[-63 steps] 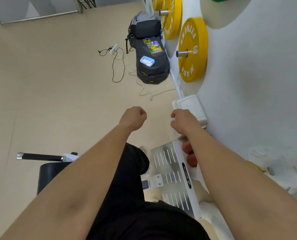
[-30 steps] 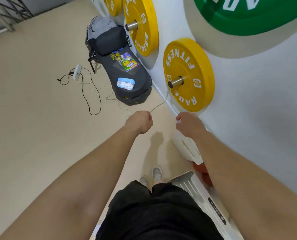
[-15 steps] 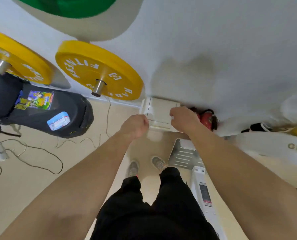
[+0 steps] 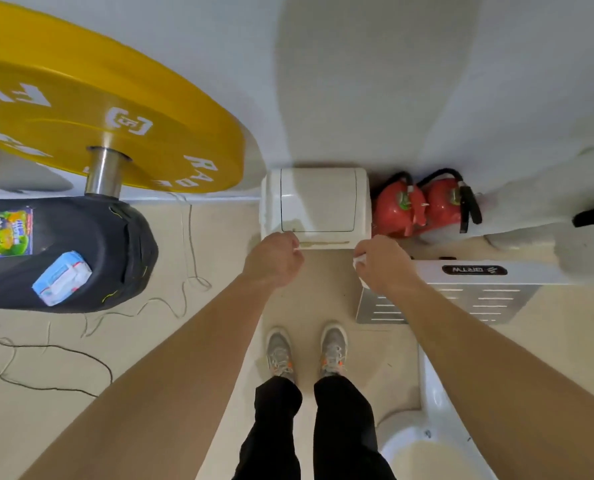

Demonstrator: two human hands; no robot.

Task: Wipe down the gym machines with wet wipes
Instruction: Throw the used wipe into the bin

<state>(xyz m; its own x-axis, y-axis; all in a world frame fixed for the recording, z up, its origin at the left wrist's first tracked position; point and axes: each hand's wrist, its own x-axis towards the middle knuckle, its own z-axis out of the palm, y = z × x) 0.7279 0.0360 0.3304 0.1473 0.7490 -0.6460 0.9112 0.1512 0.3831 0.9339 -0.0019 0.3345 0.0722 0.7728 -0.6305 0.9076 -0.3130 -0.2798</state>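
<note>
My right hand is closed around a crumpled white wet wipe, just above the near right corner of a white lidded bin. My left hand is a fist at the bin's near left corner; a sliver of white shows at its fingertips. A blue and white pack of wet wipes lies on a black bag at the left. The white gym machine with its metal footplate stands to the right of my hands.
A yellow weight plate hangs on a wall peg at the upper left. Two red fire extinguishers stand against the wall right of the bin. Loose cables trail over the floor at the left. My feet stand before the bin.
I have turned from the black bag toward the wall and stepped up to the white bin. Both fists have stayed closed and now hover at the bin's near edge.
</note>
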